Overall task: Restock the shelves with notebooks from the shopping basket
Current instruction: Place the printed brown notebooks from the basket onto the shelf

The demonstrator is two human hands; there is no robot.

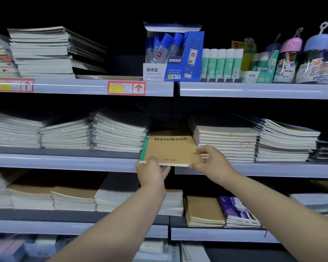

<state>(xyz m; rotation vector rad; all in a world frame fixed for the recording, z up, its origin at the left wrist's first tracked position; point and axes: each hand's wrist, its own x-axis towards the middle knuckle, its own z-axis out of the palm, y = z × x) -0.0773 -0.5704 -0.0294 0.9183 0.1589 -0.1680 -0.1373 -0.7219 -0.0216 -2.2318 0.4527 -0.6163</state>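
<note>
A brown kraft notebook with a green spine and green "NoteBook" lettering lies flat in a gap on the middle shelf, its near edge over the shelf lip. My left hand grips its near left corner from below. My right hand pinches its near right corner. The gap lies between a plastic-wrapped notebook stack on the left and a cream notebook stack on the right. The shopping basket is out of view.
The top shelf carries notebook piles, a blue box of liquid glue, green glue sticks and capped bottles. The lower shelf holds kraft notebooks and purple ones.
</note>
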